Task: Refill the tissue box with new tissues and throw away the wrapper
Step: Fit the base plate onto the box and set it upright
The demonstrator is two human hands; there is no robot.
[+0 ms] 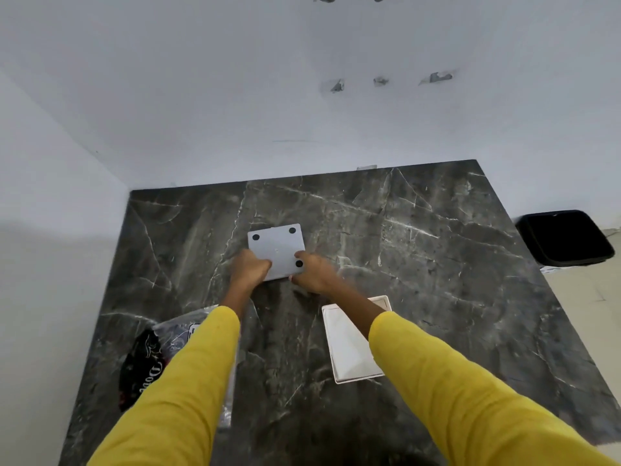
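while gripped at its near edge by both hands, grey tissue box [276,250] upside down near the middle of the dark marble tabletop [420,264], black round pads on its base facing up. left hand [250,269] clamped on the box's near-left corner, fingers curled shut around it. right hand [314,272] on the box's near-right corner, fingers closed on the edge. nearer than the box and to its right, flat white panel [346,348] lying on the tabletop, partly under the right yellow sleeve [453,381]. nearer than the box and to its left, clear-and-black wrapped tissue pack [151,358]. far right of the box, off the tabletop, black bin [568,238] on the floor.
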